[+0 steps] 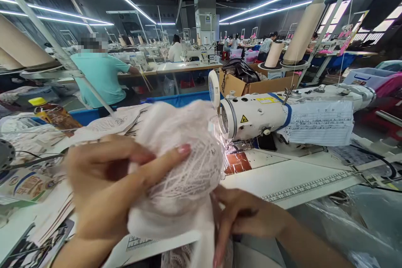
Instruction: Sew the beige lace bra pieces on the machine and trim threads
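Observation:
A bunched piece of white lace fabric (185,155) is held up in front of me, just left of the sewing machine head (251,115). My left hand (106,180) wraps round the lace from the left, its fingers pressed across the front. Lower down, my right hand (241,217) grips the hanging bottom of the same lace from the right. The white sewing machine table (282,180), with a ruler strip along its edge, lies beneath.
A paper sheet (320,123) is taped to the machine arm. A yellow-capped bottle (53,115) and stacked lace pieces (109,123) sit at the left. Large thread cones (303,33) stand behind. A person in a teal shirt (100,75) sits ahead; other workers are farther back.

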A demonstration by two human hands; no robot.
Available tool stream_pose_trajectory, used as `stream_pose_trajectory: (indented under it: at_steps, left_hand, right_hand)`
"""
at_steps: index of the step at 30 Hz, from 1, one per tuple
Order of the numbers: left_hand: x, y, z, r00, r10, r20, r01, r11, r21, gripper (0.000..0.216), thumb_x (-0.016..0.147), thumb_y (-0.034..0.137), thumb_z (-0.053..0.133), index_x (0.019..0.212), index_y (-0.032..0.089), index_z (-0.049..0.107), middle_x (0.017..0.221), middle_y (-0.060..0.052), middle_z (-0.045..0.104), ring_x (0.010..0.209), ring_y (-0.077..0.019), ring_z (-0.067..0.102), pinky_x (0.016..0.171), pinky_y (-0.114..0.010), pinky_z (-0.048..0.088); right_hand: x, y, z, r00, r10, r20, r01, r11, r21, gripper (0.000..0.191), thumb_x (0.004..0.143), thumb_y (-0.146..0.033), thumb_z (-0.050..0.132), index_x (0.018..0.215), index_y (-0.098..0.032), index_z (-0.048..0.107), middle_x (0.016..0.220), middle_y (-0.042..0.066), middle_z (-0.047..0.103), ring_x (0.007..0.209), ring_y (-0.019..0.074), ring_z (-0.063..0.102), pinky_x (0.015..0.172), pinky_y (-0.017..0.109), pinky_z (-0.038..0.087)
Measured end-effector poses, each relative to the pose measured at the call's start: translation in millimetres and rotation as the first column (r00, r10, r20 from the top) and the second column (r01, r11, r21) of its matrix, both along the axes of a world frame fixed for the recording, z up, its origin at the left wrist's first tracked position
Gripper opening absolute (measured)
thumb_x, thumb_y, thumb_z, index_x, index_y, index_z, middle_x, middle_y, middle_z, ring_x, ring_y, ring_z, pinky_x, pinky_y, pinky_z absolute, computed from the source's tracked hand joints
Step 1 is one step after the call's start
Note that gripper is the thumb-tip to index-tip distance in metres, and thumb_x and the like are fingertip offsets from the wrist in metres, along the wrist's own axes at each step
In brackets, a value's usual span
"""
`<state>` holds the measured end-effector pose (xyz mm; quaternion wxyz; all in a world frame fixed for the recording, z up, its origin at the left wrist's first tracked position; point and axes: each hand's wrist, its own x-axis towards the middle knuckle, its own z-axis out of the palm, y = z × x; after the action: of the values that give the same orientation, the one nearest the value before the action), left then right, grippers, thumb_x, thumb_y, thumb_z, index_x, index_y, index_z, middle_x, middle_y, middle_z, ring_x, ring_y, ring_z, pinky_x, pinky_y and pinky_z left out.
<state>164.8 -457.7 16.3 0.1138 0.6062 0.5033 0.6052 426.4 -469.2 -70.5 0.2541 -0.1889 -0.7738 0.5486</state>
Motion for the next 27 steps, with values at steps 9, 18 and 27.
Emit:
stream_pose_trajectory:
  at_steps: [9, 18, 27]
  left_hand:
    - [-23, 49, -97.2, 0.755, -0.016, -0.655, -0.205, 0.944, -0.260, 0.030, 0.090, 0.038, 0.056, 0.096, 0.014, 0.074, 0.108, -0.021, 0.067, 0.106, -0.0365, 0.063, 0.095, -0.053, 0.047]
    - [58, -60, -173.1, 0.788, -0.317, 0.528, 0.613, 0.490, -0.619, 0.045, 0.076, 0.060, 0.075, 0.093, 0.018, 0.076, 0.093, -0.010, 0.074, 0.089, -0.0264, 0.065, 0.086, -0.036, 0.052]
    - [53, -59, -161.1, 0.626, -0.068, 0.777, 0.728, 0.408, -0.551, 0.044, 0.072, 0.053, 0.080, 0.094, 0.016, 0.075, 0.082, -0.009, 0.073, 0.079, -0.0254, 0.068, 0.074, -0.033, 0.053]
  right_hand:
    - [11, -7, -29.0, 0.889, -0.328, 0.320, 0.349, 0.937, -0.010, 0.025, 0.094, -0.012, 0.045, 0.090, -0.021, 0.068, 0.096, 0.003, 0.066, 0.086, 0.0154, 0.062, 0.083, 0.028, 0.047]
    - [-4, -33, -45.6, 0.878, -0.411, 0.244, 0.428, 0.903, -0.020, 0.026, 0.101, -0.038, 0.042, 0.104, -0.024, 0.064, 0.090, 0.004, 0.068, 0.079, 0.0164, 0.065, 0.073, 0.027, 0.050]
    - [8, 0, -50.2, 0.880, -0.388, 0.274, 0.453, 0.858, -0.241, 0.061, 0.088, -0.079, 0.044, 0.092, -0.021, 0.063, 0.100, 0.008, 0.067, 0.106, 0.0255, 0.061, 0.101, 0.041, 0.045]
